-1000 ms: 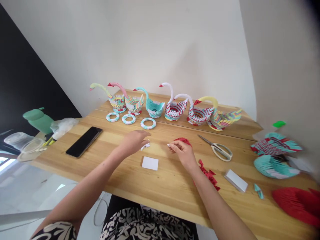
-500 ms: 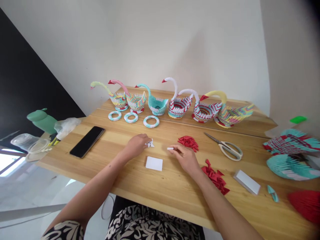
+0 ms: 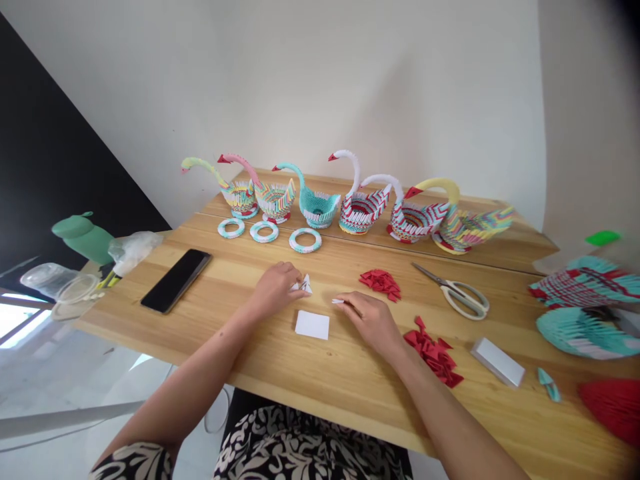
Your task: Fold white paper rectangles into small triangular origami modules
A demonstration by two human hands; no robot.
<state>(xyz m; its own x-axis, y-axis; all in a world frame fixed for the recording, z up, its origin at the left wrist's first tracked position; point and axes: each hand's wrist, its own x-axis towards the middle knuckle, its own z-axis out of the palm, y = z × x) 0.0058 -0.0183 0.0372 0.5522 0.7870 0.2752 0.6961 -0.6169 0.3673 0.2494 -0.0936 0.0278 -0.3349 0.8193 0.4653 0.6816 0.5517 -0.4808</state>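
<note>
My left hand point(image 3: 276, 288) rests on the table with its fingers curled and thumb bent in on a few small white folded paper triangles point(image 3: 306, 285). Part of that white heap is hidden behind the fingers. Across a short gap, my right hand point(image 3: 373, 319) pinches one small white folded paper piece point(image 3: 338, 301) between thumb and fingers, its tip pointing left. Between and below the two hands lies a stack of white paper cards point(image 3: 313, 325). Just beyond the right hand is a pile of red folded paper triangles point(image 3: 381, 285); a second red pile point(image 3: 434, 353) lies beside the right forearm.
Several paper swan baskets point(image 3: 317, 208) line the back, with three paper rings point(image 3: 305, 241) before them. A phone point(image 3: 176, 281) lies left. Scissors point(image 3: 457, 293), a white box point(image 3: 498, 363) and a red paper piece point(image 3: 610, 408) are right. The table's front edge runs near my lap.
The left thumb has come down and in against the white triangles. My right hand still pinches the white piece, now slightly lower. The whole view has shifted a little.
</note>
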